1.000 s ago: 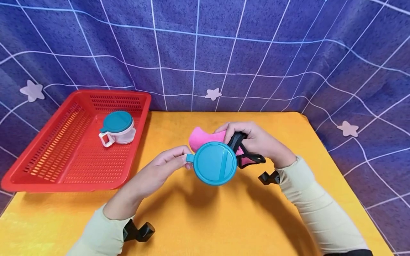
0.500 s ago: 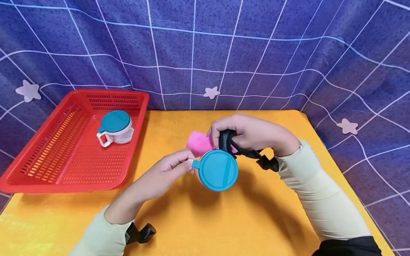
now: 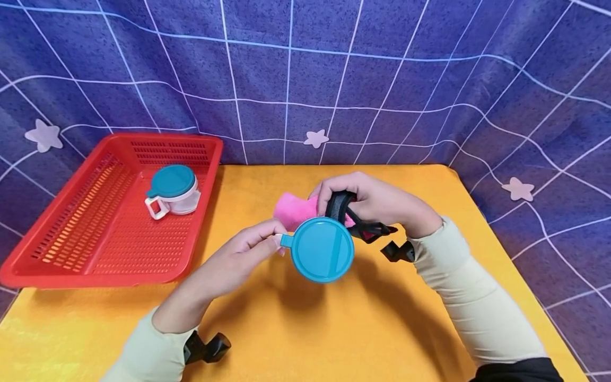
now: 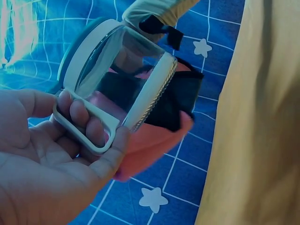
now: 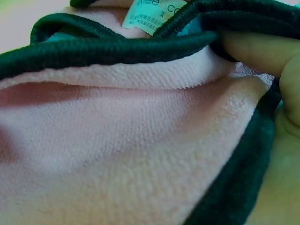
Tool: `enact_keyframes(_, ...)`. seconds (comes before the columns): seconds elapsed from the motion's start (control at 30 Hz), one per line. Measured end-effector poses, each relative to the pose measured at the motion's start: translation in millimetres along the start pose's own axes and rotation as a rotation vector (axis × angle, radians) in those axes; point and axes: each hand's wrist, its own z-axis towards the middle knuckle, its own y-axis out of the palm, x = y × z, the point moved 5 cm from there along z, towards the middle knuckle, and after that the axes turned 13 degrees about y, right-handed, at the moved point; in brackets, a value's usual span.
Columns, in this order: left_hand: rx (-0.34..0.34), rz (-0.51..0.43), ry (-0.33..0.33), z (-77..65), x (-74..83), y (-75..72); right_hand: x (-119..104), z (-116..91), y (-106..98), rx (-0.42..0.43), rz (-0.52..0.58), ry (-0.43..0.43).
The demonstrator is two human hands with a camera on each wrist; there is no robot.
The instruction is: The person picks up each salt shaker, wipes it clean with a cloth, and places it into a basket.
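My left hand (image 3: 241,257) grips the white handle (image 4: 86,126) of a clear jar (image 4: 124,77) with a teal lid (image 3: 322,249), held above the table. In the left wrist view, fingers pass through the handle. My right hand (image 3: 374,201) holds a pink fleecy cloth (image 3: 296,211) with black edging at the jar's far side. Close up in the right wrist view, the cloth (image 5: 117,140) shows folds, dark trim and a printed label (image 5: 152,16), with a finger and thumb at its edge. From the head view, the lid hides most of the jar's body.
A red perforated basket (image 3: 114,277) stands at the left of the yellow-covered table (image 3: 286,345). Inside it sits another clear jar (image 3: 183,204) with a teal lid and white handle. A blue curtain (image 3: 267,74) with white lines and stars hangs behind and at the right.
The jar has dipped slightly toward me and partly risen again. My right hand and the cloth have shifted a little left; the cloth's black loop has dropped, then spread out again.
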Motion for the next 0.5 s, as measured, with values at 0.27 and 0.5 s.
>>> enact_keyframes(0.27, 0.077, -0.011, -0.046, 0.9, -5.6, -6.2, -19, -20, -6, 0.200, -0.052, -0.106)
enact_keyframes(0.5, 0.142, -0.012, -0.061, 1.7, -11.1, -10.0, -21, -29, -3, 0.355, -0.051, -0.200)
